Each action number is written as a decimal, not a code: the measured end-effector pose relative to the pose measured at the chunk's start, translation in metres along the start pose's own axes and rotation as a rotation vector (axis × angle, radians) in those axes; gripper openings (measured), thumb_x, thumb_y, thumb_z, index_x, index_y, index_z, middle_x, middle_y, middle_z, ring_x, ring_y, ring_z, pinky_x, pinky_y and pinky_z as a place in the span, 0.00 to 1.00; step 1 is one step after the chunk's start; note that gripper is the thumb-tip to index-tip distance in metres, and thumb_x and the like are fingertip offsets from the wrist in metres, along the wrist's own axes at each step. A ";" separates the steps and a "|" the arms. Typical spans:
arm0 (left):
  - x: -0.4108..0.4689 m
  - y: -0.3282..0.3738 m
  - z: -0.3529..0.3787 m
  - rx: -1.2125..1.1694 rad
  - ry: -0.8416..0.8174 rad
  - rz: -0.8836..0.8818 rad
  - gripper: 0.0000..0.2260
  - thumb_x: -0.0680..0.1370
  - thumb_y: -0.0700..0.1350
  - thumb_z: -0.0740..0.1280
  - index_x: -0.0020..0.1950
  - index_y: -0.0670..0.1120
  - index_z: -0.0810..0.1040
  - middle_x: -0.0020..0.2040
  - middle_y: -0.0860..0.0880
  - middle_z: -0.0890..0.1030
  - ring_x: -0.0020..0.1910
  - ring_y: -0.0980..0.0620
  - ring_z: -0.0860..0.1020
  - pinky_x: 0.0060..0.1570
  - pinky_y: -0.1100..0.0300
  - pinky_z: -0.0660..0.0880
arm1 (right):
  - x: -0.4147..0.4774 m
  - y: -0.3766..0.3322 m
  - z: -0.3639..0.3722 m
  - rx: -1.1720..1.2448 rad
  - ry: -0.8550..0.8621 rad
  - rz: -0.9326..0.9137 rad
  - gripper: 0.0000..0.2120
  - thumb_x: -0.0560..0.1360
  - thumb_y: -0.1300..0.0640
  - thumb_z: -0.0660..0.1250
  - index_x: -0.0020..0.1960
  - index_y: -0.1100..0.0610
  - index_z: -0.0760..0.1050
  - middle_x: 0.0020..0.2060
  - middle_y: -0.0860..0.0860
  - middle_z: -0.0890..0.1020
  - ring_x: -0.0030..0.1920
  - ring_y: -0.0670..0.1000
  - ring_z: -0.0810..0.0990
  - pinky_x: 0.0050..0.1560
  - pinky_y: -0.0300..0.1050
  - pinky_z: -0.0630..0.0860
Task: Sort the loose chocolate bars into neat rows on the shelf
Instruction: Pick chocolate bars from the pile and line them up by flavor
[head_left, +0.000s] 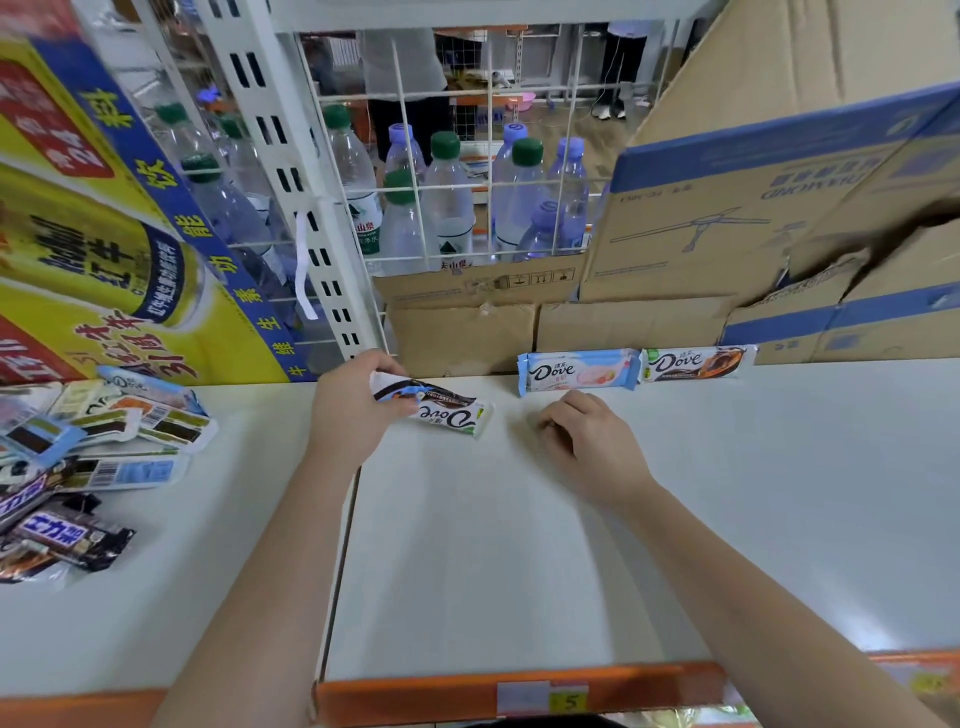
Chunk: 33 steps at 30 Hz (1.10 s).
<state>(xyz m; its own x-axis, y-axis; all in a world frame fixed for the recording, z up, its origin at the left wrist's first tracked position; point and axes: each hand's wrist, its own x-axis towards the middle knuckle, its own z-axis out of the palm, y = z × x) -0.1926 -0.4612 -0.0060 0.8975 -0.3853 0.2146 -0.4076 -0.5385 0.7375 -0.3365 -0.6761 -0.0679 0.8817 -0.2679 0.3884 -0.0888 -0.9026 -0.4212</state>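
White shelf (519, 545), open surface from hands to orange front edge (467, 693). Left hand (358, 410) pinches green-white Dove bar (454, 415) mid-shelf. Right hand (587, 436) loosely curled, holding nothing, rests nearby. Blue Dove bar (576, 370) and brown Dove bar (696, 362) lie end to end against cardboard boxes (467, 332). Loose pile (104, 441) far left.

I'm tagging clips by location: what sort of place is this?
Probably a shop or supermarket aisle, possibly a staged one. There is a white shelf with an orange price strip along its front edge, Dove chocolate bars laid side by side at the back, and water bottles stocked behind.
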 end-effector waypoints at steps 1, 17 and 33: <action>0.003 -0.001 0.006 -0.007 0.013 -0.007 0.12 0.65 0.40 0.77 0.42 0.48 0.77 0.39 0.52 0.79 0.38 0.52 0.74 0.33 0.68 0.65 | 0.000 0.000 0.000 -0.001 -0.008 -0.002 0.05 0.72 0.61 0.64 0.43 0.53 0.76 0.39 0.46 0.76 0.42 0.52 0.74 0.35 0.44 0.72; 0.028 -0.021 0.065 0.299 0.172 0.197 0.07 0.69 0.42 0.73 0.45 0.42 0.81 0.45 0.45 0.79 0.47 0.42 0.74 0.42 0.54 0.70 | 0.001 0.002 0.000 0.002 -0.022 -0.008 0.07 0.72 0.57 0.60 0.45 0.53 0.76 0.41 0.47 0.77 0.44 0.52 0.75 0.36 0.43 0.72; 0.020 -0.010 0.051 0.400 0.016 0.113 0.08 0.70 0.47 0.73 0.46 0.46 0.80 0.43 0.46 0.79 0.45 0.44 0.75 0.44 0.55 0.69 | 0.001 0.002 0.000 0.026 -0.018 0.005 0.06 0.72 0.61 0.63 0.45 0.54 0.77 0.40 0.48 0.76 0.42 0.52 0.75 0.35 0.45 0.73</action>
<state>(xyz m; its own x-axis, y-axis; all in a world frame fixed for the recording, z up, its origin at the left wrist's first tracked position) -0.1795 -0.5016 -0.0417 0.8443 -0.4493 0.2922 -0.5347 -0.7434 0.4019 -0.3357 -0.6780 -0.0679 0.8896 -0.2662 0.3711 -0.0814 -0.8920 -0.4447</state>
